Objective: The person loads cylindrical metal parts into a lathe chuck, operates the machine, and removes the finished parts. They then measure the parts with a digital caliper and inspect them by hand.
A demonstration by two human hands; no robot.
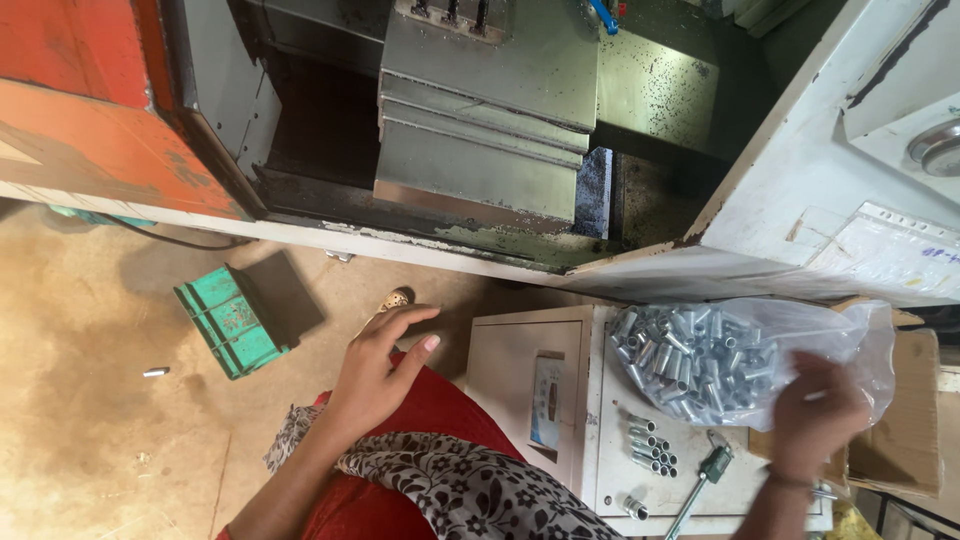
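**At the bag mouth, right hand among metal sleeves**

Inside the clear bag (800, 345) on the white surface (610, 470), the right hand (815, 415) reaches; its grip is blurred, I cannot tell how it stands. The sleeves (690, 360) look hard, smooth, slippery: pinch one mid-barrel. Too many to count; about eight lie loose (650, 445) beside. The left hand (385, 365) hangs spread, empty.

Glossy clear plastic bag (800, 330), shiny metal sleeves (690, 355), matt cardboard box (905, 420)

Bare, stained concrete floor (90, 440) in daylight. An orange and white machine housing (80, 120) stands open onto grey steel guards (480, 130). A green crate (230, 320) sits on the floor near the white cabinet (520, 370).
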